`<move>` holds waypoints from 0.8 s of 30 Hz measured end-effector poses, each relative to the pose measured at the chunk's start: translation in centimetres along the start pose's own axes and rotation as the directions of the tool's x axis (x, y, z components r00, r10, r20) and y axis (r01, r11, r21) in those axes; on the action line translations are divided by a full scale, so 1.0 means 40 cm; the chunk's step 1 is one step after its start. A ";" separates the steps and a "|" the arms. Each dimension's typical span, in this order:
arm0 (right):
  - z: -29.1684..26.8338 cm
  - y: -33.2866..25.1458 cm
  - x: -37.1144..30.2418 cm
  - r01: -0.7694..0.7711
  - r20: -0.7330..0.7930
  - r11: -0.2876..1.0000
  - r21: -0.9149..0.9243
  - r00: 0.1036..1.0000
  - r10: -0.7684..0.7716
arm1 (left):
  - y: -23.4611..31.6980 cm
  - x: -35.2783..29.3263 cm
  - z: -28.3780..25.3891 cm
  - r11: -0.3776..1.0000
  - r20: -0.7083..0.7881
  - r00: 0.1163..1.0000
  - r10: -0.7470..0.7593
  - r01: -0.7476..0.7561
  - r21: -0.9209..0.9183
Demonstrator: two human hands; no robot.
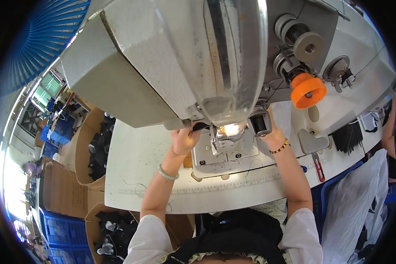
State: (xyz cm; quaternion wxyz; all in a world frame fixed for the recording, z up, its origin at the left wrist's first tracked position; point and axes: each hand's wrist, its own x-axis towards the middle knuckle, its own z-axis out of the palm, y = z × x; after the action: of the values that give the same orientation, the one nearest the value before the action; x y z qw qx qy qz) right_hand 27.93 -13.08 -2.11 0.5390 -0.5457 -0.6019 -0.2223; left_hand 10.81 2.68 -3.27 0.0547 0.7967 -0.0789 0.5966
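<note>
A large pale sewing machine [149, 53] stands over the white work table, its lamp glowing by the needle area [229, 130]. My left hand [183, 141] is left of the needle area, thumb and fingers closed at the edge of a small black piece [200, 126], partly hidden by the machine head. To the right of the needle, my right hand [274, 137] reaches behind a dark round machine part [260, 123]. Its fingers are mostly hidden there, so what it touches does not show. Between my hands lies the metal needle plate [222, 159].
A ruler strip [215, 188] runs along the table's near edge. Red-handled snips [318, 168] and black strips [347, 137] lie at the right. Cardboard boxes [87, 149] of black pieces and blue crates [66, 231] stand at the left. Another person's arm [389, 132] shows far right.
</note>
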 end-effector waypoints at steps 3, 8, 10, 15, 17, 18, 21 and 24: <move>0.004 -0.009 0.001 -0.032 -0.042 0.987 0.160 0.998 0.039 | 0.010 0.018 -0.023 0.997 0.033 0.997 0.073 -0.071 -0.039; -0.026 -0.020 -0.003 -0.293 0.094 0.895 0.337 0.956 0.277 | 0.028 0.043 -0.042 0.996 0.123 0.990 0.074 -0.067 -0.059; -0.031 -0.028 -0.004 -0.238 0.105 0.951 0.200 0.970 0.221 | 0.027 0.046 -0.044 0.997 0.170 0.985 0.034 -0.021 -0.078; -0.035 -0.051 -0.004 0.072 0.023 0.993 -0.097 0.997 -0.070 | 0.030 0.041 -0.042 0.995 0.175 0.985 0.005 0.013 -0.104; -0.037 -0.056 0.002 0.159 0.028 0.971 -0.178 0.987 -0.157 | 0.039 0.042 -0.038 0.996 0.142 0.988 0.059 -0.047 -0.082; -0.042 -0.060 0.001 0.153 0.050 0.965 -0.211 0.988 -0.146 | 0.043 0.043 -0.032 0.995 0.123 0.990 0.068 -0.058 -0.084; -0.058 -0.077 0.001 0.173 0.082 0.939 -0.296 0.984 -0.156 | 0.052 0.046 -0.027 0.992 0.100 0.993 0.063 -0.052 -0.113; -0.080 -0.105 0.000 0.100 0.165 0.928 -0.360 0.985 -0.042 | 0.054 0.044 -0.033 0.988 0.136 0.991 0.020 0.001 -0.152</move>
State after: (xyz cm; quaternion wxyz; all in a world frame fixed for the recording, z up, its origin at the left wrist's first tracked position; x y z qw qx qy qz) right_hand 25.46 -17.10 0.28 0.3711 -0.6301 -0.6089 -0.3074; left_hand 9.66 0.68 -1.23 0.1068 0.8289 -0.1317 0.5330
